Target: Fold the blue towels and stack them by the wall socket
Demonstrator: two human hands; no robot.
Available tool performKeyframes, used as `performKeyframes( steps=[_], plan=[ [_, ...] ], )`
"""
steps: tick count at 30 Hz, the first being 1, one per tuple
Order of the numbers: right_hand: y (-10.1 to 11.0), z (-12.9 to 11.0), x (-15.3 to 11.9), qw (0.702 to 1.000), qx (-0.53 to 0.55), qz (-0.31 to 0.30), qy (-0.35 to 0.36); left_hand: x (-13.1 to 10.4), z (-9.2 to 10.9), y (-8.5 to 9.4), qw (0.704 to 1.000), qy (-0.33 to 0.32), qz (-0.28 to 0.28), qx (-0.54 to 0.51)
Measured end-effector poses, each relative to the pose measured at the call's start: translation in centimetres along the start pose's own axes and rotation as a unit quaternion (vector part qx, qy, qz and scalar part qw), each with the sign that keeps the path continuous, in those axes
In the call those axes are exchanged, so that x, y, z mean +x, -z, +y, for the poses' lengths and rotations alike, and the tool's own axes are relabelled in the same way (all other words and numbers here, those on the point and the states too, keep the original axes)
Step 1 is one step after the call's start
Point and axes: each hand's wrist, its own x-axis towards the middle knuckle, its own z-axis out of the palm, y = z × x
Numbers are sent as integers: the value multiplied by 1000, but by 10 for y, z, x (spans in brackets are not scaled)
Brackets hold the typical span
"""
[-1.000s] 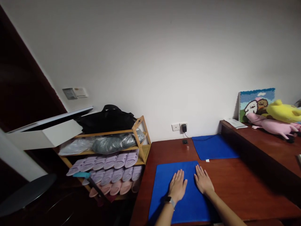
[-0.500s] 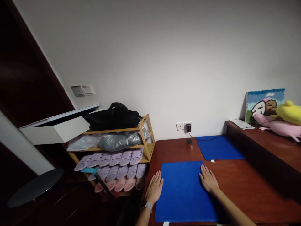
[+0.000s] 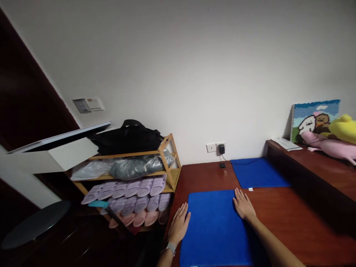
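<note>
A blue cloth (image 3: 213, 226) lies spread flat on the reddish-brown wooden table (image 3: 292, 218). My left hand (image 3: 179, 223) rests palm down along its left edge, fingers stretched out and pointing away from me. On the opposite side, my right hand (image 3: 244, 205) lies flat over the cloth's right edge near the far corner, its fingers extended. Neither hand grips anything. A second blue cloth (image 3: 258, 173) with a small white tag lies flat farther back, beyond my right hand.
To the left, a wooden rack (image 3: 169, 159) carries rows of slippers (image 3: 133, 189), plastic-wrapped items and a black bag (image 3: 128, 137). A black plug (image 3: 221, 149) sits in the wall socket. Plush toys (image 3: 330, 144) lie on the raised ledge at right.
The view has shifted slightly, so the scene sits a little further left. My right hand is slightly nearer the cloth's far corner; both hands stay flat at its sides.
</note>
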Motion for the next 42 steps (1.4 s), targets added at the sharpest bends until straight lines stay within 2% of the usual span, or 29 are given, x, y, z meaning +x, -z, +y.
performKeyframes(
  steps=[3,5,7,10,12,14,15,16,18,20,23,26,28,30,33,36,39,42],
  plan=[
    [2,-1,0,1000,-1,-2,-2,9,6,-2,999,29,24,-9],
    [3,-2,0,1000,3,0,-2,19,28,-10,999,20,37,1],
    [3,-2,0,1000,11,3,0,32,66,-25,999,-41,29,15],
    [2,-1,0,1000,13,8,3,54,136,-58,987,-157,-15,23],
    [2,0,1,1000,8,6,6,68,174,-80,981,-188,-40,20],
    [1,0,1,1000,4,4,7,79,195,-96,980,-188,-60,18],
    [1,0,2,1000,3,4,6,84,198,-100,981,-183,-67,18],
    [1,0,2,1000,3,5,5,87,195,-100,982,-175,-71,20],
    [1,0,2,1000,7,6,3,89,177,-93,986,-148,-74,26],
    [1,0,2,1000,14,5,3,88,146,-75,991,-101,-75,40],
    [1,0,2,1000,18,2,1,81,90,-40,995,-28,-73,66],
    [0,0,2,1000,14,3,-2,69,38,-10,994,11,-70,80],
    [0,0,1,1000,10,2,-2,56,12,-1,994,22,-73,78],
    [0,0,0,1000,5,-1,-2,40,-5,0,995,30,-75,63],
    [-2,1,-1,1000,2,1,-2,13,-10,-7,998,42,-43,25],
    [-3,1,1,1000,-6,5,-2,-8,3,-11,1000,9,3,7],
    [0,1,5,1000,-10,-16,-5,-16,19,-4,1000,-22,-11,13],
    [6,-1,4,999,-5,-37,-9,-16,28,7,999,-18,-31,20]
  ],
)
